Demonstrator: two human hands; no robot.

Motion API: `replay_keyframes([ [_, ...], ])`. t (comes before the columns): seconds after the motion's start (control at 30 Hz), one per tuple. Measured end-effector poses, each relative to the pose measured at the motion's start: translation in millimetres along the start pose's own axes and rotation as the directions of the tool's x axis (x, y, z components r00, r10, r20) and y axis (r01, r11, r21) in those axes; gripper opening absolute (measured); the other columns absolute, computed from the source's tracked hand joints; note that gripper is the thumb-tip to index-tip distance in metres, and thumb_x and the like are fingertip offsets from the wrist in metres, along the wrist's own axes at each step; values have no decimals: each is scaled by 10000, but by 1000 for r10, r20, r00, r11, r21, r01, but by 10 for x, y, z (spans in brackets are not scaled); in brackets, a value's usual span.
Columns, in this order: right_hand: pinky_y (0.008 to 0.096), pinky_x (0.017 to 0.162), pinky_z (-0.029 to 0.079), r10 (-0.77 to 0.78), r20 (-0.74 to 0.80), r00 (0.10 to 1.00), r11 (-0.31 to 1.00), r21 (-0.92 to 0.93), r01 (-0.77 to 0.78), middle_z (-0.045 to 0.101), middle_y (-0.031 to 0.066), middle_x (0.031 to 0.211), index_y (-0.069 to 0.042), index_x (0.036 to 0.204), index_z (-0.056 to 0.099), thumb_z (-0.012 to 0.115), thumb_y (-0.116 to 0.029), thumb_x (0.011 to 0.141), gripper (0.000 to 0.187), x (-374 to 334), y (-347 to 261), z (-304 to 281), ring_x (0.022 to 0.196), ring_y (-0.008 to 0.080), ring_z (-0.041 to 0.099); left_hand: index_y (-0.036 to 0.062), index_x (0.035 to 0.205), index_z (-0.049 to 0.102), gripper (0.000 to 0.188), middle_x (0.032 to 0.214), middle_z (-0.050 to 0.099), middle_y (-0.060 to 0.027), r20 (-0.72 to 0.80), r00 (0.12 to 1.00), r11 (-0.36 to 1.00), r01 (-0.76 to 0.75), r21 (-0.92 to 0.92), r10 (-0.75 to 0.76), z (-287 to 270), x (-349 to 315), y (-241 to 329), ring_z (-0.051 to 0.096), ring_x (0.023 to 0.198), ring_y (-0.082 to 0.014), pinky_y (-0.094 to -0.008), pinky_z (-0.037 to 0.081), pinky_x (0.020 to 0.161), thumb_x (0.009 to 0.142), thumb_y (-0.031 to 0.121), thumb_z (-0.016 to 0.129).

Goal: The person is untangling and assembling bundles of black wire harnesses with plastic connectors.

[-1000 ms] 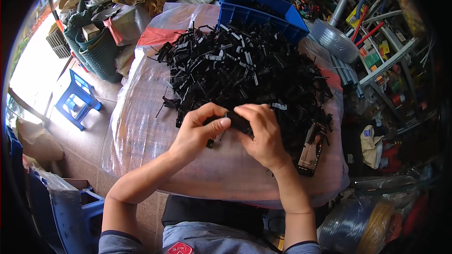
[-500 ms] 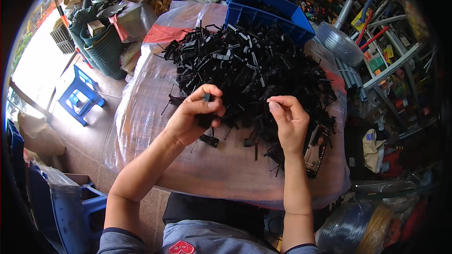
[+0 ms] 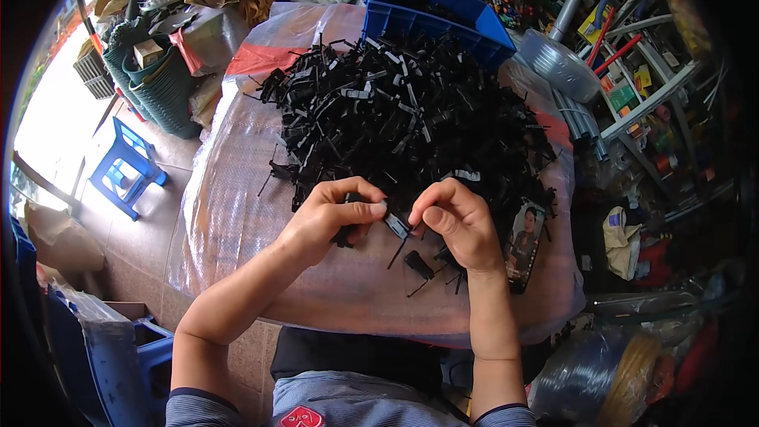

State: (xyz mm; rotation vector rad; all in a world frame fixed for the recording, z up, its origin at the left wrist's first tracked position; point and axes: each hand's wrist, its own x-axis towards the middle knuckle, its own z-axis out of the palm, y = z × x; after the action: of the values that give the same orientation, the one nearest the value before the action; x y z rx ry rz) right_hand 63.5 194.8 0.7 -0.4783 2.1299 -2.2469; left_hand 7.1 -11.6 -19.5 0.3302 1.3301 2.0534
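My left hand [image 3: 336, 217] is closed around a small black plastic part with a pale grey face [image 3: 396, 226], which sticks out past the thumb. A thin black strip [image 3: 398, 251] hangs below its end. Close to that end, my right hand [image 3: 462, 225] has its fingers curled in a pinch; whatever lies between the fingertips is too small to make out. Behind both hands a large heap of black plastic parts [image 3: 395, 119] with thin stalks covers the sheeted table. One loose black part [image 3: 418, 265] lies below the hands.
A blue plastic bin [image 3: 435, 20] stands behind the heap. A phone [image 3: 525, 243] with a lit picture lies at the heap's right side. Translucent woven sheeting [image 3: 332, 292] covers the table. A blue stool [image 3: 130, 166] is on the floor at left, and coiled clear tubing [image 3: 557, 67] at right.
Both hands have moved closer together and lower, my right hand leftward to the part's end. The part's grey face now shows beyond my left thumb. The whole view has shifted slightly.
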Motion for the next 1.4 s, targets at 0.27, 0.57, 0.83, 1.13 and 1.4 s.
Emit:
replay_keyframes([
  [0.27, 226, 733, 498, -65, -332, 941, 987, -163, 11, 651, 80, 861, 16, 1016, 590, 593, -85, 879, 171, 29, 79, 134, 796, 117, 615, 61, 830, 567, 154, 709, 547, 5, -56, 998, 994, 32, 108, -26, 125, -19, -115, 466, 543, -54, -192, 340, 484, 745, 31, 693],
  [0.57, 193, 635, 439, -259, -70, 963, 856, -479, 196, 573, 12, 855, -7, 893, 608, 618, -86, 861, 85, 12, 88, 179, 743, 62, 521, 23, 860, 578, 158, 703, 521, 41, -142, 967, 950, -168, 263, 211, 228, -104, -137, 422, 601, -16, -170, 328, 503, 772, 57, 705],
  [0.83, 183, 683, 410, 193, -37, 980, 969, 164, -185, 551, -18, 795, -20, 889, 562, 553, -135, 909, 117, 2, 135, 218, 733, 40, 481, -1, 863, 580, 241, 857, 594, -97, 182, 643, 325, -586, 743, 744, 259, -105, -129, 553, 660, -166, -260, 451, 557, 668, -27, 719],
  [1.13, 308, 738, 482, -70, 97, 993, 877, -468, 108, 619, 102, 922, 16, 1215, 505, 651, -82, 807, 444, -73, -37, 150, 775, 171, 578, 10, 876, 606, 156, 667, 539, 36, -180, 950, 922, -184, 339, 256, 152, -104, 41, 496, 614, -30, -185, 375, 518, 806, 124, 687],
  [1.4, 311, 652, 496, -474, 227, 851, 267, -884, 384, 580, 105, 936, 22, 1129, 541, 743, -46, 653, 522, -17, 71, 297, 737, 232, 557, 59, 824, 625, 147, 605, 516, 37, -145, 988, 998, 60, 15, -57, 109, -7, -86, 418, 498, -34, -186, 277, 447, 817, 200, 667],
])
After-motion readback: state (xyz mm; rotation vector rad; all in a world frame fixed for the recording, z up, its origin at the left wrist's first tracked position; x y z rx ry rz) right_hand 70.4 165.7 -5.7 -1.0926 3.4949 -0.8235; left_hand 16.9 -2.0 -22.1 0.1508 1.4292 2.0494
